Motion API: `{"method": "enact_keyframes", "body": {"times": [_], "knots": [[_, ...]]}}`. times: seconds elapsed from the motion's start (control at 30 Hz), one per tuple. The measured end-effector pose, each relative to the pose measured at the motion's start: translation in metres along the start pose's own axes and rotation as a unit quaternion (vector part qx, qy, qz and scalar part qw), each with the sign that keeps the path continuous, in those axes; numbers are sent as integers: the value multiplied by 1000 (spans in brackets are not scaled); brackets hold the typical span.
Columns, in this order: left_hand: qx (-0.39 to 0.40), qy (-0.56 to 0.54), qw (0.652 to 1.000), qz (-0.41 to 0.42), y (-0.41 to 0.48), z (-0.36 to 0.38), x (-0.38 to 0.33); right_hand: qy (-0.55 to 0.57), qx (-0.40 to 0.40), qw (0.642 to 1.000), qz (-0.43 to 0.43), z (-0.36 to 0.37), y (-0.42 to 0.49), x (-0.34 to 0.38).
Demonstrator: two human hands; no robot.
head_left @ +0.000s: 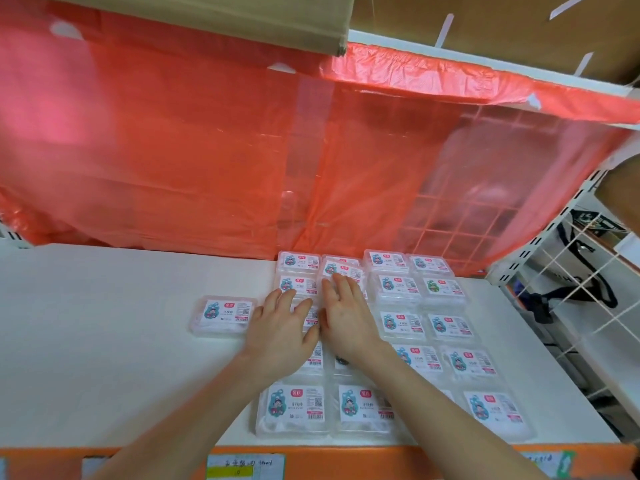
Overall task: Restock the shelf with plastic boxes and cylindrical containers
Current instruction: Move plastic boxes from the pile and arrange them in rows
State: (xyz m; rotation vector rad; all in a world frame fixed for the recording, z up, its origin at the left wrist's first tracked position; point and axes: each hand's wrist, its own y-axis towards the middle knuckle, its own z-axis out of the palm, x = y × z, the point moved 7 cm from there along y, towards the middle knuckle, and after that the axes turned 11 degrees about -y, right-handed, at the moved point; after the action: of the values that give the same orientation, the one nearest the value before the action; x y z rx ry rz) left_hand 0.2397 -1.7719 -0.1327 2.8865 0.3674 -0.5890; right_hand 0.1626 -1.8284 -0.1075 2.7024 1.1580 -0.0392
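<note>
My left hand [280,327] and right hand [346,317] rest flat, fingers [337,289] straight, holding nothing, on boxes [401,323] covering the shelf [104,341] toward 3 o'clock; no cylinders visible yet.

clear glossy plastic boxes [401,325], matt white shelf [104,341]

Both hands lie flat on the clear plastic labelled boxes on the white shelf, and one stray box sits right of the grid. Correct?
Not quite: the head view shows the stray clear plastic box left of the grid of labelled boxes, not right. The left hand and right hand do lie flat on boxes on the white shelf.
</note>
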Motion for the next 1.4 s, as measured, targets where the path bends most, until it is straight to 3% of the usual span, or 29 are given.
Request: {"method": "enact_keyframes", "body": {"times": [1.4], "knots": [[21, 11, 1000, -8, -3, -3, -1, -18, -15, 999, 33, 13, 39, -35]]}}
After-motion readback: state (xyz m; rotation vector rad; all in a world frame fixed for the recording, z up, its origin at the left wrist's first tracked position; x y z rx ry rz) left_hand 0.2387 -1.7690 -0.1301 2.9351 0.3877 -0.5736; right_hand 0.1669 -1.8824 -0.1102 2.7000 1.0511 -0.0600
